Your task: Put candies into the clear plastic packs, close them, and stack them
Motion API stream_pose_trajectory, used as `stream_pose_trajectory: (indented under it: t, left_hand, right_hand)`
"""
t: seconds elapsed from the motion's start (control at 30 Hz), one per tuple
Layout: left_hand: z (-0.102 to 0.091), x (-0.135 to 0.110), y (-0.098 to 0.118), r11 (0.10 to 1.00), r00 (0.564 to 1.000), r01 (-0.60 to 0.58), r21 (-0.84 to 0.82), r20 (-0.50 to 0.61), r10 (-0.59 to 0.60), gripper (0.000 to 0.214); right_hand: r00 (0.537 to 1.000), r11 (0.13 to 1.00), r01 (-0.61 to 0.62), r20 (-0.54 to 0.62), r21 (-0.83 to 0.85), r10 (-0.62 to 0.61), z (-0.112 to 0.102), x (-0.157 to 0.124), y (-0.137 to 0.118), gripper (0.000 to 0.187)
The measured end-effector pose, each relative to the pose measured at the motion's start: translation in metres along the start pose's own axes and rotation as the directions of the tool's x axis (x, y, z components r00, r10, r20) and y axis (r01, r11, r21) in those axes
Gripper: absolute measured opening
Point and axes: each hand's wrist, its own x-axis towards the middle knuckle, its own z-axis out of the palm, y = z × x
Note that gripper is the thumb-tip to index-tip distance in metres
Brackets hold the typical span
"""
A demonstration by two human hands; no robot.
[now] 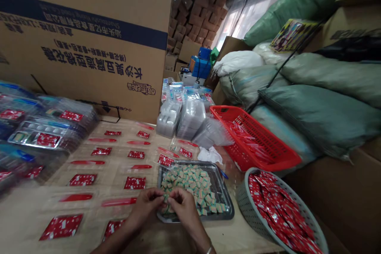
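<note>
Head view:
1. Left hand (145, 206) and right hand (184, 206) meet, fingertips (155, 193) pinching a small cube (164, 198), partly hidden
2. More cubes (190, 184) lie heaped in a metal tray (222, 184), just ahead of the hands
3. Red packets (134, 183) lie in rows on the table (119, 125), left of the tray

This is a cramped packing workshop with the feel of a small warehouse. A large printed shipping carton (83, 43) stands beside a wall of stacked brown cartons (193, 18), and bulging green woven sacks (324, 91) pile along one side. A wooden packing table (116, 147) carries rows of red sachets (83, 179) and stacked clear plastic trays (190, 119).
</note>
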Motion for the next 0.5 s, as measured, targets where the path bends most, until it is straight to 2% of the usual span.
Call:
stream_pose_trajectory:
  t: [0.13, 0.2, 0.23, 0.3, 0.37, 0.4, 0.43, 0.5]
  left_hand:
    - [-0.004, -0.005, -0.005, 0.996, 0.998, -0.057, 0.067, 0.013, 0.056, 0.035]
    - [-0.004, -0.007, -0.006, 0.995, 0.996, -0.080, 0.057, -0.024, 0.081, 0.037]
    - [-0.003, -0.008, -0.006, 0.996, 0.996, -0.080, 0.046, -0.043, 0.082, 0.038]
    - [-0.002, -0.008, -0.005, 0.997, 0.995, -0.071, 0.026, -0.066, 0.073, 0.040]
    - [-0.004, -0.009, -0.002, 0.998, 0.995, -0.060, 0.023, -0.074, 0.061, 0.042]
    - [-0.005, -0.009, -0.001, 0.998, 0.995, -0.059, 0.024, -0.078, 0.061, 0.043]
    - [-0.007, -0.010, 0.000, 0.998, 0.994, -0.063, 0.025, -0.085, 0.065, 0.043]
    - [-0.009, -0.010, 0.002, 0.997, 0.993, -0.073, 0.025, -0.095, 0.076, 0.042]
  right_hand:
    - [0.997, 1.000, -0.011, 0.070, -0.025, 0.013, 0.003, 0.000, 0.002, 0.013]
    - [0.997, 0.975, 0.082, 0.029, -0.205, -0.078, 0.002, 0.007, -0.002, 0.016]
    - [0.990, 0.928, 0.131, 0.005, -0.349, -0.138, 0.001, 0.011, -0.004, 0.017]
    - [0.978, 0.767, 0.171, 0.014, -0.619, -0.206, -0.001, 0.020, -0.010, 0.018]
    - [0.980, 0.644, 0.165, 0.051, -0.747, -0.192, -0.004, 0.027, -0.014, 0.021]
    - [0.979, 0.631, 0.162, 0.047, -0.759, -0.196, -0.006, 0.028, -0.015, 0.022]
    - [0.975, 0.655, 0.170, 0.031, -0.737, -0.218, -0.009, 0.028, -0.016, 0.023]
    - [0.971, 0.792, 0.197, 0.007, -0.578, -0.237, -0.014, 0.023, -0.016, 0.021]
